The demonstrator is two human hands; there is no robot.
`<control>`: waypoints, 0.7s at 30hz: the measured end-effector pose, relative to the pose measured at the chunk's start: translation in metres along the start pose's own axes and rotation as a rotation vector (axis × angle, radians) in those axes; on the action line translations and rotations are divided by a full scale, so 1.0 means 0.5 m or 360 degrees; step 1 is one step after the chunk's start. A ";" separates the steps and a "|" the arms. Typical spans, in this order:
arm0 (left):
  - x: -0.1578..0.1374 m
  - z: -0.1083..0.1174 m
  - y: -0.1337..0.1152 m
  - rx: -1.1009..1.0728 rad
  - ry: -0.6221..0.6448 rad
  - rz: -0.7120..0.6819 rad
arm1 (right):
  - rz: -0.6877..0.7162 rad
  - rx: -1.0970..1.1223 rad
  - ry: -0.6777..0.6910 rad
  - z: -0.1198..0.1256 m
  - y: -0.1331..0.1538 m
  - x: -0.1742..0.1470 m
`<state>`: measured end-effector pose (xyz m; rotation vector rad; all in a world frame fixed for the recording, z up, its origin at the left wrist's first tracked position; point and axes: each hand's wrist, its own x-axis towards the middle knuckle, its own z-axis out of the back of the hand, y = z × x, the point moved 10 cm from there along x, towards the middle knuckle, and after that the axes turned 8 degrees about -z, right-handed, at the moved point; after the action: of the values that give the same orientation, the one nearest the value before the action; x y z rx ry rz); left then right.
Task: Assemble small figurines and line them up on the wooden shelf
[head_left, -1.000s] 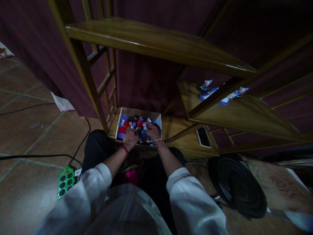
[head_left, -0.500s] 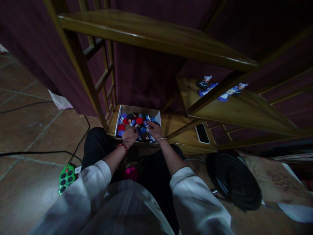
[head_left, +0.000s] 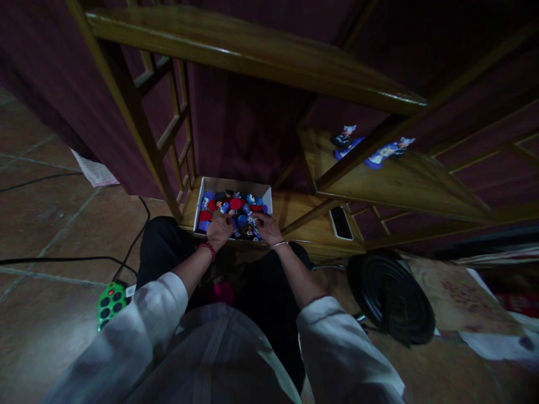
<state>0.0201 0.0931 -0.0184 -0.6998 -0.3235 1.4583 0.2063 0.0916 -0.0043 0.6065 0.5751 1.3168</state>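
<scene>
A shallow white cardboard box (head_left: pixel 196 209) holds a jumble of small figurines with round blue, red and dark bases. Over its front left part, my left hand (head_left: pixel 219 229) is curled with the fingers closed; whatever they hold is hidden. My right hand (head_left: pixel 268 229) reaches over the front right part, thumb and fingers closing around a small blue-and-white figurine (head_left: pixel 251 220). A red round base (head_left: pixel 236 203) shows between the hands, farther back in the box. Both hands are low among the figurines, a short distance apart.
The box stands on a low wooden shelf (head_left: pixel 290 210), with a phone (head_left: pixel 341 223) to its right. Several figurines (head_left: pixel 381 155) stand on a higher shelf (head_left: pixel 362 188). A wooden board (head_left: pixel 252 53) crosses above. A black round stool (head_left: pixel 389 297) and a green power strip (head_left: pixel 112 303) flank me.
The whole view has shifted slightly, moving the shelves and box a little left and up. Both hands remain in the box, with the right fingers drawn in more around a figurine.
</scene>
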 end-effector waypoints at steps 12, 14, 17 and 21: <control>0.001 -0.002 0.002 -0.0003 0.0001 -0.0033 | 0.0237 -0.0236 -0.0128 -0.015 0.014 -0.071; 0.000 -0.002 0.005 -0.0029 -0.0007 -0.0029 | 0.0253 -0.0241 -0.0149 -0.014 0.016 -0.074; -0.001 -0.003 0.007 -0.0062 0.0001 -0.0029 | 0.0285 -0.0200 -0.0154 -0.009 0.017 -0.077; -0.001 -0.003 0.007 -0.0076 0.0006 -0.0032 | 0.0268 -0.0105 -0.0173 -0.002 0.008 -0.077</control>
<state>0.0181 0.0921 -0.0214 -0.7356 -0.3621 1.4342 0.1965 0.0544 -0.0007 0.6787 0.3967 1.4451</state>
